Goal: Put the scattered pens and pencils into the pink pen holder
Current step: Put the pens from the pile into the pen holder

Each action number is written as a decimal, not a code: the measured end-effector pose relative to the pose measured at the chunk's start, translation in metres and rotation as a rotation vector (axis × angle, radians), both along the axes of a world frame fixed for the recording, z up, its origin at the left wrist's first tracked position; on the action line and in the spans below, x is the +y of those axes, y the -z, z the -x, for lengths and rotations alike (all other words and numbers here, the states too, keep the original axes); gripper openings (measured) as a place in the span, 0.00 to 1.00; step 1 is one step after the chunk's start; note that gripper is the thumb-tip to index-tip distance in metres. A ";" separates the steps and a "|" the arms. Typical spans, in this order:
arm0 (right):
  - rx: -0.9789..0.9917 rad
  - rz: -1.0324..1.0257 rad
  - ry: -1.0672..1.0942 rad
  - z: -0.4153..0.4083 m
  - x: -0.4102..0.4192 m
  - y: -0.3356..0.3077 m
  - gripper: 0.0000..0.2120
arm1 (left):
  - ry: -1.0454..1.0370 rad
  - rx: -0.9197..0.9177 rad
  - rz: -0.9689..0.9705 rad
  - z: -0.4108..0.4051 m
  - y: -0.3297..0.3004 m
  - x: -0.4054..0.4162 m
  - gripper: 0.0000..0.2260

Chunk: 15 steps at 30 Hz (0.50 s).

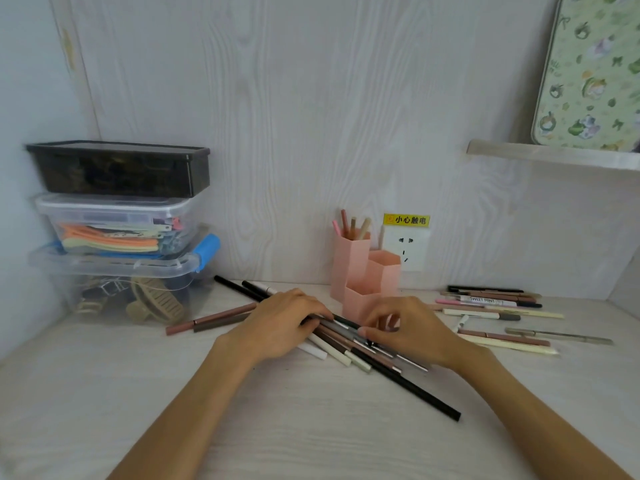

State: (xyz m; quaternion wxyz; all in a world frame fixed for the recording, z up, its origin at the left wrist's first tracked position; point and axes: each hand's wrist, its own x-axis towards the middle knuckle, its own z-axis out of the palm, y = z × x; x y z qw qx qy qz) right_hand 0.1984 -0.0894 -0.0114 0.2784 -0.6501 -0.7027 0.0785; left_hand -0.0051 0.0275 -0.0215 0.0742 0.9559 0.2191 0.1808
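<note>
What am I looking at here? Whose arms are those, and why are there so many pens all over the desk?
There is just one picture, taken by a camera worn on a person's head, so you look down at their own arms. The left hand and right hand rest on a pile of pens in the middle of the desk, gathering them. Nothing is lifted yet. Behind stands the pink pen holder, with a few pens already in its tallest tube. More pens lie to the right. Stacked plastic boxes sit on the left.
</note>
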 end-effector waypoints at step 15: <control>0.014 0.159 0.119 -0.030 -0.007 0.002 0.08 | -0.112 0.164 -0.077 -0.023 -0.021 0.006 0.11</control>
